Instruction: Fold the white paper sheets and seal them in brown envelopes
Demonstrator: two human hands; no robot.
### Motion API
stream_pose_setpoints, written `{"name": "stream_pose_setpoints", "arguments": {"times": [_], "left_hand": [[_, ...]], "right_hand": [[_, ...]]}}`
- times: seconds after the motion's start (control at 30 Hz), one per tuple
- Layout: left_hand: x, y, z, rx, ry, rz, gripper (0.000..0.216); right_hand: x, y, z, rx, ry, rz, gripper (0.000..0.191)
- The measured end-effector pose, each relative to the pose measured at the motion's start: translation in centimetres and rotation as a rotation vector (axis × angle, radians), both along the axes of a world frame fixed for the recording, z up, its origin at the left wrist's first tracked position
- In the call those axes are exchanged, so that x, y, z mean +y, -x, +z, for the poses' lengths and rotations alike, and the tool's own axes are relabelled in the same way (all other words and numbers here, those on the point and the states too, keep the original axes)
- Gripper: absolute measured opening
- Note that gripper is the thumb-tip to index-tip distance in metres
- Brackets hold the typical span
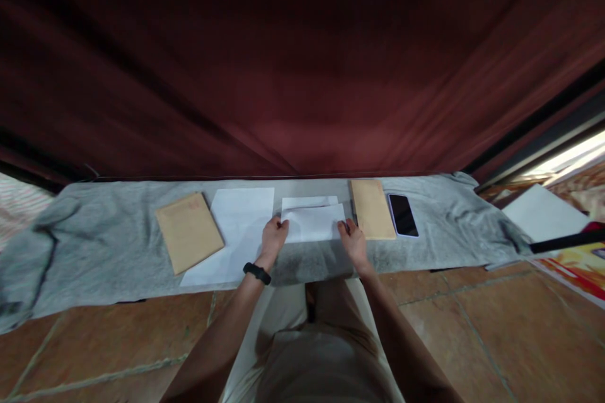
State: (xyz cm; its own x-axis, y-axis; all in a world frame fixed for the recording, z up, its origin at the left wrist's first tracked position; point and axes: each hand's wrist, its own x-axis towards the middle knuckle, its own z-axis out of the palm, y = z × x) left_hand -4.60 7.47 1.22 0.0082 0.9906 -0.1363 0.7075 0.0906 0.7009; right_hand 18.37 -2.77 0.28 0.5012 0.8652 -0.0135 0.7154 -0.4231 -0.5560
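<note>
A folded white paper (314, 221) lies in the middle of a grey cloth (94, 252) spread on the tiled floor. The left hand (274, 236) pinches its left edge and the right hand (352, 240) grips its right edge, fingers curled close on both. Just left sits a larger white sheet (241, 220), then a brown envelope (189, 232). To the right lies a second envelope (372, 208), with a dark phone (403, 214) beside it. Behind hangs a red curtain (302, 75).
</note>
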Motion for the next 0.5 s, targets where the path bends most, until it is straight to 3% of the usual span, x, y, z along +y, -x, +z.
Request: {"name": "stream_pose_setpoints", "arguments": {"times": [0.13, 0.33, 0.5], "left_hand": [[-0.5, -0.1, 0.1, 0.012, -0.024, 0.004, 0.017], [-3.6, 1.1, 0.3, 0.013, -0.062, -0.019, 0.016], [-4.1, 0.8, 1.0, 0.178, -0.049, -0.026, 0.017]], "right_hand": [[-0.2, 0.0, 0.1, 0.0, -0.01, -0.008, 0.033], [-2.0, 0.1, 0.0, -0.088, 0.06, 0.046, 0.034], [-2.2, 0.9, 0.3, -0.274, 0.134, 0.065, 0.026]]}}
